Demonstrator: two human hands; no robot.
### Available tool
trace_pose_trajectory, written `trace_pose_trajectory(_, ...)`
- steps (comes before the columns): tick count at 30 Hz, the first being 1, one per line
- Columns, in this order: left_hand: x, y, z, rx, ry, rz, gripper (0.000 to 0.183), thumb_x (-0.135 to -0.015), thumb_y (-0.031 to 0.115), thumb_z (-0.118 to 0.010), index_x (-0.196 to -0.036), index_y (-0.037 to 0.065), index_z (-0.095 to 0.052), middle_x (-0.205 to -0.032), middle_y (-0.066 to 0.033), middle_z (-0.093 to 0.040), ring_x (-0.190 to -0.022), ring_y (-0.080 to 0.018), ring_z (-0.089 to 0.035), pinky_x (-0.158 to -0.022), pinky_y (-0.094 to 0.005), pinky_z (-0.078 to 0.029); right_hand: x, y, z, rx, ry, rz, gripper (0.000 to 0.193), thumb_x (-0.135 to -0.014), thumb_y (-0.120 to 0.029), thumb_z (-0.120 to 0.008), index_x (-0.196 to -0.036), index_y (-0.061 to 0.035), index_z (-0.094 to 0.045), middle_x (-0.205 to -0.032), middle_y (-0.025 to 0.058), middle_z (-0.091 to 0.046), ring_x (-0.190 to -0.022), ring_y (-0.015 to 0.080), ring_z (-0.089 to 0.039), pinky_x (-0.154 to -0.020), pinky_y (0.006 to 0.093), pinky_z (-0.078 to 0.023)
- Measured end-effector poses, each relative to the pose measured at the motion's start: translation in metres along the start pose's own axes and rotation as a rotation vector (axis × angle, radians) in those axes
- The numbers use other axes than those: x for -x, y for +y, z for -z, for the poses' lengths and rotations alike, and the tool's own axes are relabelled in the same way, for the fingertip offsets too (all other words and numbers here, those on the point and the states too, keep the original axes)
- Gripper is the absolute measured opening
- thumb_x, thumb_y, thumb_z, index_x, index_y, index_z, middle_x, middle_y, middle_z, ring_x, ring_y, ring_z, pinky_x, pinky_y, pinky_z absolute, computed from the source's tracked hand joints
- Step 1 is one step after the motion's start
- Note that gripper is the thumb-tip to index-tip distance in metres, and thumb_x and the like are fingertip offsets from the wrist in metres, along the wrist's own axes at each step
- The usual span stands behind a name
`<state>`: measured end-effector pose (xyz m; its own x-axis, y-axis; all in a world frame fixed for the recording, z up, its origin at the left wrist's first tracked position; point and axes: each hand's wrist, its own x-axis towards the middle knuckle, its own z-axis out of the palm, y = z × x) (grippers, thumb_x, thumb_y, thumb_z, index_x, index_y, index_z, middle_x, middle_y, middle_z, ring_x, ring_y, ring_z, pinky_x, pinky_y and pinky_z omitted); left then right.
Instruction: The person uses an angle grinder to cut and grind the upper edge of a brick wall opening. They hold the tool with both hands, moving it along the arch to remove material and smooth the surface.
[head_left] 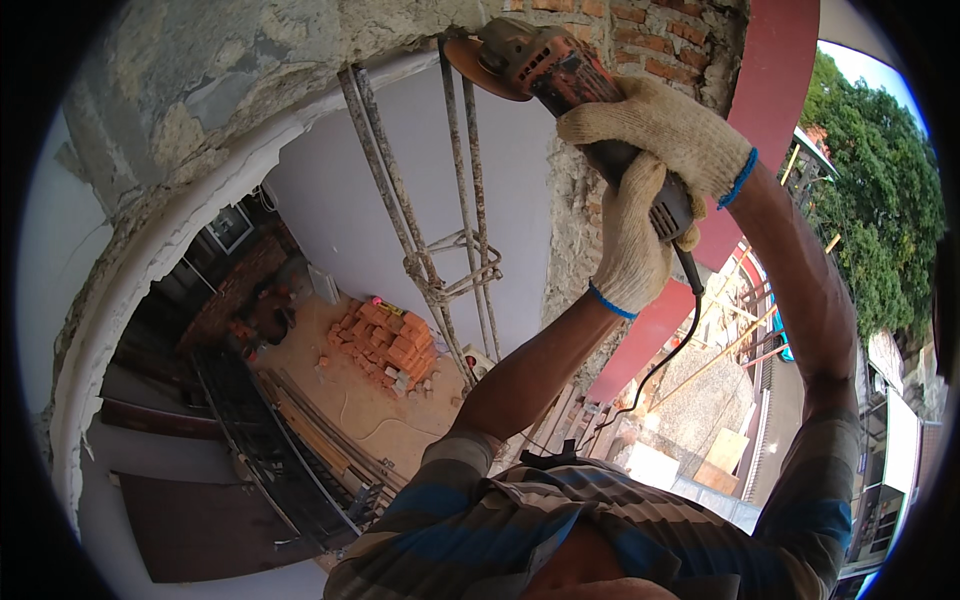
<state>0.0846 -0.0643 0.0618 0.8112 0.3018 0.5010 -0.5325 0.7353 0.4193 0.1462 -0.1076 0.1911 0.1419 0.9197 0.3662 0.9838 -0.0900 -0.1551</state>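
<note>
The left hand (635, 245) and, above it, the right hand (675, 125) were wrapped around 1 angle grinder (572, 82) at the frame's upper centre, both forearms (545, 365) angled upward.

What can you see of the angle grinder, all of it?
The angle grinder has a scuffed, plastic-looking orange-red and black body, a dull metal-looking head and a reddish-brown disc. It slants, disc end toward the upper left, by the rough concrete. The gloved right hand grips its middle, the gloved left hand its rear; a black cable trails from its end. Whether the disc touches the concrete is unclear.
</note>
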Motion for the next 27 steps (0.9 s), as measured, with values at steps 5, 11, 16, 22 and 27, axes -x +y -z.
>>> trace_pose_trajectory(5, 0.0, 0.0, 0.001, -0.014, -0.014, 0.007, 0.036, -0.107, 0.05, -0.055, -0.115, 0.015, -0.06, -0.088, -0.0068, -0.067, -0.07, -0.0159, -0.062, -0.053, -0.0305, -0.042, 0.002, 0.002, 0.003, 0.28, 0.038, 0.367, 0.062, -0.081, -0.011, -0.08, -0.138, -0.0299, -0.065, -0.129, 0.011, -0.071, -0.107, 0.0341, -0.07, -0.093, 0.044, -0.06)
trace_pose_trajectory(11, -0.001, 0.0, 0.002, -0.013, -0.008, 0.005, 0.038, -0.107, 0.05, -0.055, -0.115, 0.014, -0.06, -0.087, -0.0068, -0.067, -0.07, -0.0158, -0.062, -0.053, -0.0303, -0.042, 0.001, -0.009, 0.001, -0.103, -0.005, -0.036, 0.044, -0.088, -0.02, -0.077, -0.131, -0.0239, -0.069, -0.117, 0.0109, -0.07, -0.101, 0.0295, -0.069, -0.088, 0.0418, -0.059)
trace_pose_trajectory(16, -0.001, -0.001, 0.002, -0.026, -0.002, -0.003, 0.038, -0.107, 0.051, -0.055, -0.115, 0.014, -0.061, -0.087, -0.0067, -0.068, -0.069, -0.0161, -0.063, -0.052, -0.0304, -0.043, 0.002, -0.011, 0.003, -0.184, -0.027, -0.069, 0.046, -0.086, -0.021, -0.078, -0.13, -0.0202, -0.068, -0.115, 0.0109, -0.071, -0.099, 0.0298, -0.07, -0.087, 0.0416, -0.06)
trace_pose_trajectory(22, -0.002, -0.001, 0.003, -0.032, 0.004, -0.002, 0.038, -0.107, 0.051, -0.055, -0.114, 0.014, -0.061, -0.087, -0.0063, -0.068, -0.068, -0.0158, -0.063, -0.052, -0.0304, -0.043, 0.001, 0.003, -0.001, 0.312, 0.092, 0.366, 0.062, -0.081, -0.009, -0.08, -0.137, -0.0309, -0.065, -0.123, 0.0084, -0.073, -0.105, 0.0338, -0.069, -0.09, 0.0441, -0.061)
trace_pose_trajectory(27, -0.003, -0.001, 0.002, -0.026, -0.01, 0.008, 0.038, -0.107, 0.052, -0.055, -0.113, 0.015, -0.06, -0.087, -0.0059, -0.068, -0.068, -0.0151, -0.063, -0.052, -0.0301, -0.043, 0.005, 0.007, -0.002, 0.352, 0.053, 0.213, 0.059, -0.084, -0.012, -0.078, -0.137, -0.0337, -0.065, -0.121, 0.008, -0.072, -0.107, 0.0345, -0.068, -0.09, 0.0449, -0.061)
